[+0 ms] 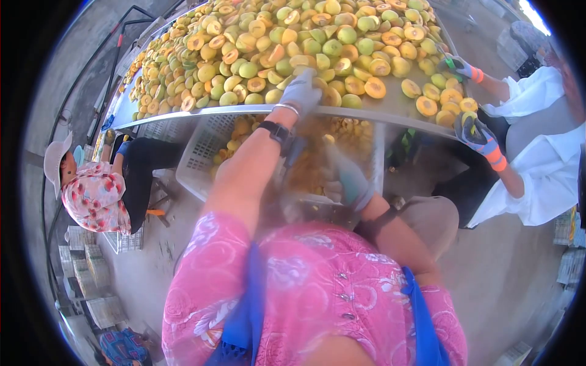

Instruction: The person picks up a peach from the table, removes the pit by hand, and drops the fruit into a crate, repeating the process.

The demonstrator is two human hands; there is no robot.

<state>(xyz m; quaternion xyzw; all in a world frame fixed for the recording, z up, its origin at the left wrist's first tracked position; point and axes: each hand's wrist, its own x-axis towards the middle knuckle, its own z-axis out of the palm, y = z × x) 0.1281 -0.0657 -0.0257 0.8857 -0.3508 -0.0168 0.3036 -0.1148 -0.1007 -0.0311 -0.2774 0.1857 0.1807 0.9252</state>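
My left hand point(301, 93), in a pale grey glove, reaches over the metal table edge point(213, 110) onto a big heap of halved stone fruit point(293, 36), yellow-green outside with orange flesh. Its fingers stretch out against the fruit at the front of the heap. Lower down, my right hand point(354, 181), gloved in grey and green, is smeared by motion over a white plastic crate point(198, 155). Yellow fruit pieces point(244, 131) lie in that crate under the table edge. Whatever the right hand may hold is lost in the blur.
At the right, a co-worker's gloved hands point(479, 140) handle fruit at the table's corner. Another person point(94, 189) in a flowered top sits at the left. Stacked crates point(91, 268) stand on the floor at the lower left, and black hoses point(91, 79) run along the left side.
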